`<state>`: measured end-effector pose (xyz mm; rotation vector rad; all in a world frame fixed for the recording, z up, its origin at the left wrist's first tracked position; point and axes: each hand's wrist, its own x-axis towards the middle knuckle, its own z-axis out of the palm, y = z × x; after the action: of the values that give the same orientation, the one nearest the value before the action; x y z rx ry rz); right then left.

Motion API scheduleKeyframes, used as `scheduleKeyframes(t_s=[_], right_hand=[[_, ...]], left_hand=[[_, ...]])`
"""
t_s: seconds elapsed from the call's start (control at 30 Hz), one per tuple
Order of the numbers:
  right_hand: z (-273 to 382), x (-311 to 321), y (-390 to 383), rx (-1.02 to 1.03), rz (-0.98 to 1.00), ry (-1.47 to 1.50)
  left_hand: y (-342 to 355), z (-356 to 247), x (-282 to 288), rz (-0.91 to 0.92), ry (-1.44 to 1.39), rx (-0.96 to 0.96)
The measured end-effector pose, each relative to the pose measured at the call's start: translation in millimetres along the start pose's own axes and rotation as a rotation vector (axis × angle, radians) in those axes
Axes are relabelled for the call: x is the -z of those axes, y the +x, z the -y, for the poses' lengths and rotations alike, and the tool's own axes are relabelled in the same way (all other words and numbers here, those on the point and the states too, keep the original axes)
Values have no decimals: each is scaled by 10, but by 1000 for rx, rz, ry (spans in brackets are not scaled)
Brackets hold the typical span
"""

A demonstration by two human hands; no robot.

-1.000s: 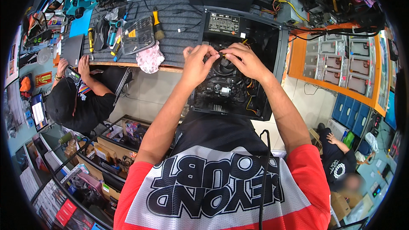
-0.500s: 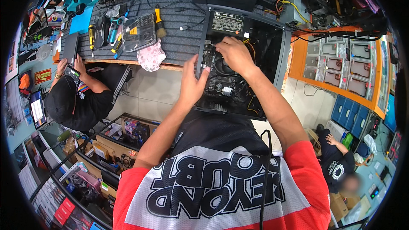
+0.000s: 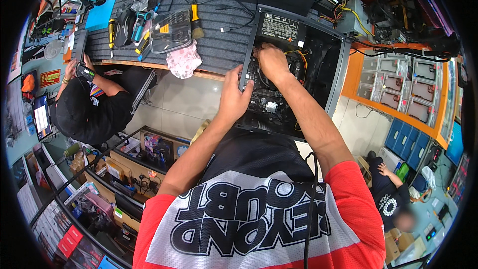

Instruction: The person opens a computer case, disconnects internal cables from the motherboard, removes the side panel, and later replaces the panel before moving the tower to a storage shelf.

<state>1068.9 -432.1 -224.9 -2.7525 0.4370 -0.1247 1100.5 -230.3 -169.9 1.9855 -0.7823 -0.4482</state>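
An open black desktop computer case point(image 3: 341, 72) lies on its side in front of me, its inner parts facing up. A labelled power supply point(image 3: 281, 29) sits at its far end, and a motherboard point(image 3: 261, 100) with a round cooler fills the left part. My left hand point(image 3: 236, 94) grips the case's left rim, the thumb on the inner side. Inside, my right hand point(image 3: 273, 64) is closed, with its fingers bent down by the board's far left corner just below the power supply. What those fingertips hold, if anything, is hidden.
On the ridged grey mat point(image 3: 219, 12) left of the case lie a clear parts box point(image 3: 170, 32), a yellow-handled brush point(image 3: 196, 22), a screwdriver point(image 3: 112, 32) and a crumpled cloth point(image 3: 183, 61). A co-worker point(image 3: 84, 104) sits at the left; another person point(image 3: 391, 189) is at lower right.
The view has shifted, so the bench and case appear farther right. My right hand has moved left within the case, its fingers more curled. The left hand stays at the rim.
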Motion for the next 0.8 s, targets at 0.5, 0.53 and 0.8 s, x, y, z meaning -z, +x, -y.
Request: scheduleKeyframes(t_s=[0.5,0.53,0.8], right_hand=[[22,1,21,9,34,-79],[15,-5,23,15,32,-79],[80,78,25,12,69,-144]], left_hand=[[4,-29,10,13,12,1],[3,-32,2,13,0,15],[6,-63,26,12,-7,33]])
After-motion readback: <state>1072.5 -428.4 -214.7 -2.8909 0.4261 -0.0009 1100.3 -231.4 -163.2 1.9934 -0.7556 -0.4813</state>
